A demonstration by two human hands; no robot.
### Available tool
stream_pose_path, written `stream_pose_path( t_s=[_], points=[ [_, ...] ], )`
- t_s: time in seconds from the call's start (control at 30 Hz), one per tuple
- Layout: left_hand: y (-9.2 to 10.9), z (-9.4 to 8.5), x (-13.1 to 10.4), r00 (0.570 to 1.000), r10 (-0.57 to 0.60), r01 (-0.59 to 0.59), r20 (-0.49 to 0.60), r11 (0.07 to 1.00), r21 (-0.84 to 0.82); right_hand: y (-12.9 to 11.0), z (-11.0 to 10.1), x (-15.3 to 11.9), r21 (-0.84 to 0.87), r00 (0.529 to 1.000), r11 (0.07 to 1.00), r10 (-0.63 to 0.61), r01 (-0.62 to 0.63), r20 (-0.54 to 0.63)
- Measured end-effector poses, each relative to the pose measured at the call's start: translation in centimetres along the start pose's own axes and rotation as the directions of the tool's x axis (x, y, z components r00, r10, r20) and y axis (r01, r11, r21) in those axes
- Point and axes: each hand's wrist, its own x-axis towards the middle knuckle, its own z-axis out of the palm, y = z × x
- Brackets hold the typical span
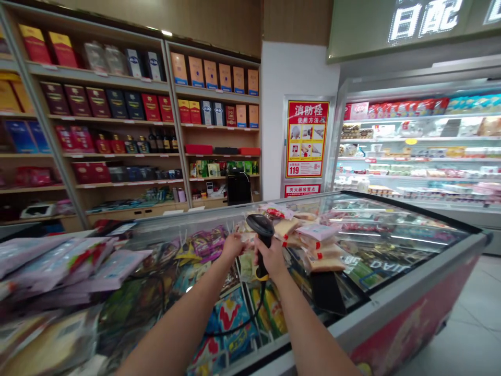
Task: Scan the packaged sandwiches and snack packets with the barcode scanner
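Observation:
My right hand (270, 255) is wrapped around the grip of a black barcode scanner (261, 225) with a yellow-edged base. The scanner is upright, its head pointing away from me, and its black cable (250, 318) loops down to the left over the freezer. Just left of the scanner, my left hand (233, 245) has its fingers closed at the edge of a pale plastic-wrapped package (246, 238), mostly hidden behind the scanner and fingers. To the right lies a pile of flat plastic-wrapped food packages (319, 245) with red tags.
Below my arms is a glass-topped chest freezer (395, 230) holding colourful bags (230, 313). Lilac packages (78, 261) are heaped at left, with flat clear packs (50, 339) nearer me. Shelves of boxes (117, 104) and a lit refrigerated display (422, 141) stand behind.

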Motion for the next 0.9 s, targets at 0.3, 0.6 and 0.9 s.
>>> stream_pose_path(
  t_s=[0.3,0.6,0.9],
  points=[
    [1.0,-10.1,-3.0,0.993,-0.015,0.033,-0.115,0.987,0.156,1.4,0.1,0.0,0.030,0.980,0.987,0.156,-0.161,0.123],
    [1.2,-9.4,-4.1,0.991,0.015,-0.080,-0.135,0.872,-0.483,1.0,0.7,-1.2,-0.023,0.899,0.951,0.300,-0.309,0.320],
    [1.6,-9.4,-4.6,0.995,0.018,-0.076,-0.103,0.804,-0.590,1.2,1.6,-2.2,-0.146,0.847,0.925,0.380,-0.351,0.372]
  ],
)
